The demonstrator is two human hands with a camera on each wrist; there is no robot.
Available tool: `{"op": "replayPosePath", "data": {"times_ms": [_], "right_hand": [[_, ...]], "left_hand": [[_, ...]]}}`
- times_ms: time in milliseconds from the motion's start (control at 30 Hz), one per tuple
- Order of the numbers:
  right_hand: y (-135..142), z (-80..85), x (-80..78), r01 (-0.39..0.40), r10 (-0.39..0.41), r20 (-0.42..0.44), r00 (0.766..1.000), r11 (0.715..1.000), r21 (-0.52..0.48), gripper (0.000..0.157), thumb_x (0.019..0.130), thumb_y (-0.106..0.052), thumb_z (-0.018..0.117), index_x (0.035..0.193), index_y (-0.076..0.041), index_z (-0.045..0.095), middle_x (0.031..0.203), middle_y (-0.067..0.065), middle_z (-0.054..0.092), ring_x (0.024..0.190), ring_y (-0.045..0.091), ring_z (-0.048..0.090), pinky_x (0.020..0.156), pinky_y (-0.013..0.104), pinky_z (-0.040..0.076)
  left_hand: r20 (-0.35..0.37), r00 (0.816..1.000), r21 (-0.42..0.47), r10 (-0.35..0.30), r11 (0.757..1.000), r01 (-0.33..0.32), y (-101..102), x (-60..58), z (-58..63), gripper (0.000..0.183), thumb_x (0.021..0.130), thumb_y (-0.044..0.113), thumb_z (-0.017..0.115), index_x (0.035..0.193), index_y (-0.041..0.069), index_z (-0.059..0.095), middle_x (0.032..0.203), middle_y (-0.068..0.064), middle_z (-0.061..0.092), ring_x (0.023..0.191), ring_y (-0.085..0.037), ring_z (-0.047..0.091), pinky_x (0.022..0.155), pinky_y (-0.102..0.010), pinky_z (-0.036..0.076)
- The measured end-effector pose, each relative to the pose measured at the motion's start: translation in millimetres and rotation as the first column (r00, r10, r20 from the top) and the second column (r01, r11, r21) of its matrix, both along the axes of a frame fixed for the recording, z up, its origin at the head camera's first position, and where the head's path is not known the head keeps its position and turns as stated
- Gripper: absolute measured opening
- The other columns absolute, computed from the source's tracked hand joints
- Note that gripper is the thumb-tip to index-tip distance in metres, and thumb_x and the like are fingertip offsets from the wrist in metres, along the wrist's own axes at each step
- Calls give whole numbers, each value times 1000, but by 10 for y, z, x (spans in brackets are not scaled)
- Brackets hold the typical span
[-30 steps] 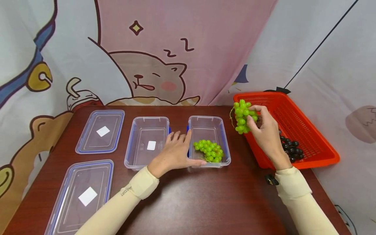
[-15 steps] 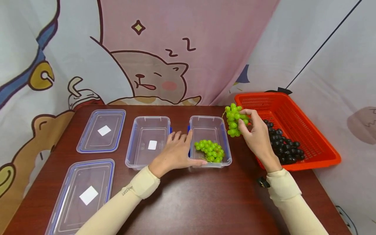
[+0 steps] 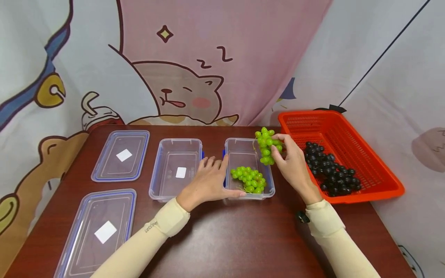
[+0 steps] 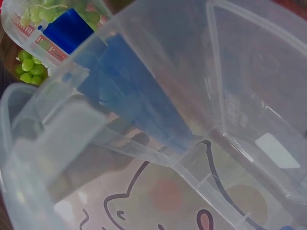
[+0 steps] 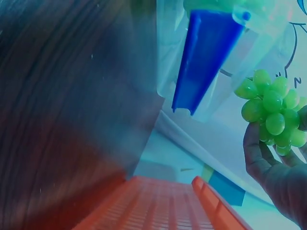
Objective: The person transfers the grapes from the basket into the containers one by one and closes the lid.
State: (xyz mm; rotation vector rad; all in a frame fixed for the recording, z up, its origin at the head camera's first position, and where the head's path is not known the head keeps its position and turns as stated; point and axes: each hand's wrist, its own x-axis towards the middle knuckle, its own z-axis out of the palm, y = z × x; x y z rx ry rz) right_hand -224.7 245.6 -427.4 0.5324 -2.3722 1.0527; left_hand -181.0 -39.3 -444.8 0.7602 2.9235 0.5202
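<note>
My right hand point(image 3: 293, 166) pinches a bunch of green grapes point(image 3: 267, 148) between thumb and fingers, over the right rim of the right-hand clear plastic container point(image 3: 241, 156). In the right wrist view the held grapes point(image 5: 273, 112) sit at the fingertips point(image 5: 252, 139). Another green grape bunch point(image 3: 248, 179) lies inside that container, toward its near end. My left hand point(image 3: 208, 179) is spread between the two containers, its index finger along the right one's left side and its thumb on the near rim. A second clear container point(image 3: 179, 158) stands to its left, with a white label visible.
A red plastic basket point(image 3: 386, 179) at the right holds dark grapes point(image 3: 332, 170). Two clear lids with blue seals, a far one point(image 3: 130, 141) and a near one point(image 3: 92, 210), lie at the left, each with a white label. A patterned cloth hangs behind the table.
The right hand has carried the green grapes leftward from the basket to the right-hand container. More of the dark grapes now shows. The left hand has stayed in place.
</note>
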Motion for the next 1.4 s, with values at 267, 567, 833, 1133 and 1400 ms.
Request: {"op": "replayPosePath", "data": {"times_ms": [267, 567, 833, 1133, 1400], "right_hand": [[-83, -79, -53, -72, 76, -41, 996, 993, 96, 32, 101, 2, 74, 132, -2, 66, 121, 11, 69, 86, 21, 55, 74, 28, 43], [-147, -138, -160, -184, 200, -56, 978, 961, 208, 38, 99, 8, 75, 134, -1, 63, 130, 13, 66, 110, 26, 63, 96, 47, 55], [-203, -221, -224, -286, 303, -24, 953, 920, 268, 39, 98, 9, 76, 133, -1, 64, 138, 14, 65, 130, 29, 62, 111, 50, 49], [-246, -341, -248, -339, 350, 34, 936, 871, 355, 41, 97, 7, 78, 134, -4, 64, 142, 14, 57, 130, 29, 58, 103, 50, 56], [-246, -392, -224, -316, 283, 141, 949, 865, 390, 38, 104, -10, 76, 139, -9, 63, 142, 14, 57, 134, 33, 54, 108, 61, 43]], "left_hand": [[29, 1000, 8, -2, 1000, 2, 15, 5, -9, 134, 84, 91, 65, 173, 0, 22, 166, -26, 45, 154, -47, 36, 126, -65, 15], [27, 1000, -1, 8, 1000, -8, 8, -4, 2, 134, 85, 90, 65, 173, -1, 21, 166, -26, 45, 154, -47, 36, 126, -64, 15], [25, 1000, -3, 12, 1000, -12, 10, 1, 0, 133, 84, 91, 65, 173, 0, 23, 166, -25, 44, 153, -47, 37, 126, -65, 15], [11, 1000, -20, -6, 1000, 6, 18, 7, -8, 131, 86, 90, 64, 172, 0, 24, 165, -25, 46, 150, -48, 41, 125, -65, 19], [11, 1000, -20, -4, 1000, 4, 6, 4, -7, 131, 86, 90, 64, 172, 0, 24, 166, -25, 45, 151, -48, 40, 125, -65, 19]]}}
